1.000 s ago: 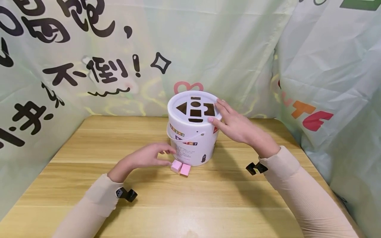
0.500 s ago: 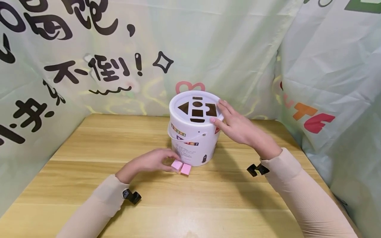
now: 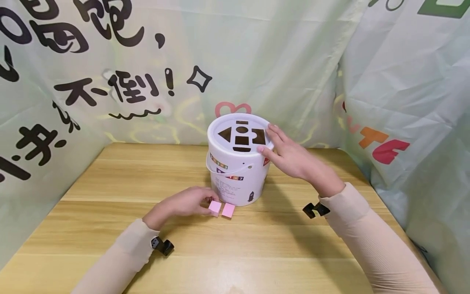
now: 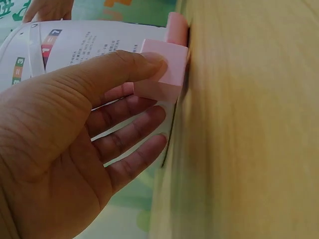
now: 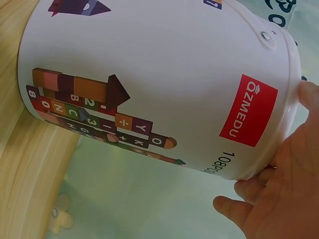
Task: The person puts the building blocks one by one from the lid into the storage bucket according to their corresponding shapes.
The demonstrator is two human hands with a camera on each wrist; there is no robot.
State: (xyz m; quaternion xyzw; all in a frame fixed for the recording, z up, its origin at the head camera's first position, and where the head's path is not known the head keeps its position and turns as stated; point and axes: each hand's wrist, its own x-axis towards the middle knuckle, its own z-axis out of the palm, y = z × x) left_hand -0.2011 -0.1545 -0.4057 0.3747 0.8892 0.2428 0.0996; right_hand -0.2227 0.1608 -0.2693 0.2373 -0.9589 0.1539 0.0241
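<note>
A white bucket (image 3: pixel 236 179) stands upright on the wooden table, its lid (image 3: pixel 216 126) cut with several dark shaped holes. In front of its base are two pink blocks. My left hand (image 3: pixel 189 202) pinches the left pink block (image 3: pixel 214 208) between thumb and fingers; in the left wrist view the thumb presses on that block (image 4: pixel 162 69), the lower fingers spread apart. Just right of it lies the other pink block (image 3: pixel 228 210). My right hand (image 3: pixel 293 157) rests on the right side of the lid's rim, thumb and fingers extended, also visible in the right wrist view.
The bucket's thin white handle (image 3: pixel 229 171) hangs down across its front. Behind and beside the wooden table (image 3: pixel 147 171) hang pale green printed curtains (image 3: pixel 279 61). Each sleeve cuff carries a small black camera mount, such as the left mount (image 3: pixel 162 246).
My left hand has moved down to the left pink block and taken hold of it, shifting it slightly left, away from the other block. My right hand stays on the lid.
</note>
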